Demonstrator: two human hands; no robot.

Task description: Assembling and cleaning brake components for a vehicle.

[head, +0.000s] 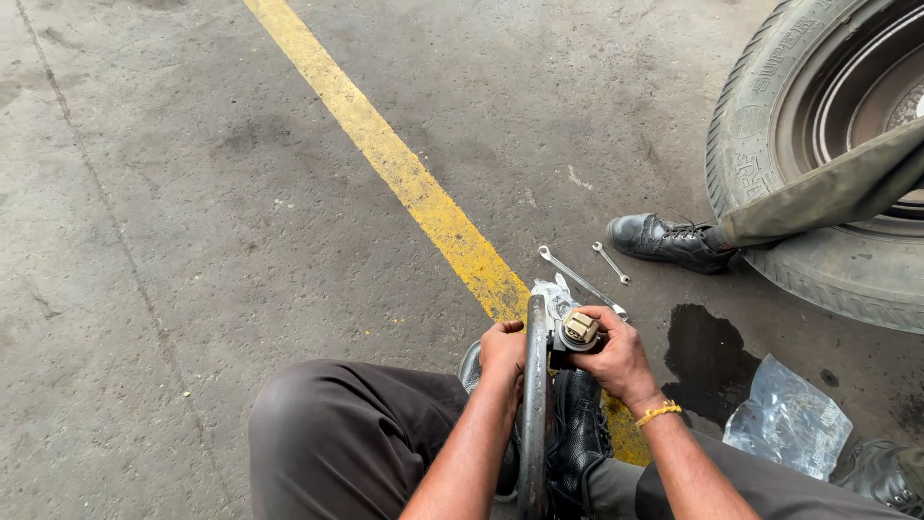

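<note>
I am crouched over a curved grey metal bar (534, 404) that stands upright between my knees. My left hand (502, 354) grips the bar near its top from the left side. My right hand (616, 358) is closed around a small fitting with a beige square cap (580, 328) mounted at the bar's upper end, next to a bit of crumpled clear plastic (555, 294). A yellow band is on my right wrist.
Two spanners lie on the concrete, a long one (576, 278) and a short one (610, 262). Another person's black boot (666, 240) and trouser leg rest by a large tyre (770, 164). A dark oil stain (707, 358), a clear plastic bag (787, 419) and a yellow floor line (395, 164) are nearby.
</note>
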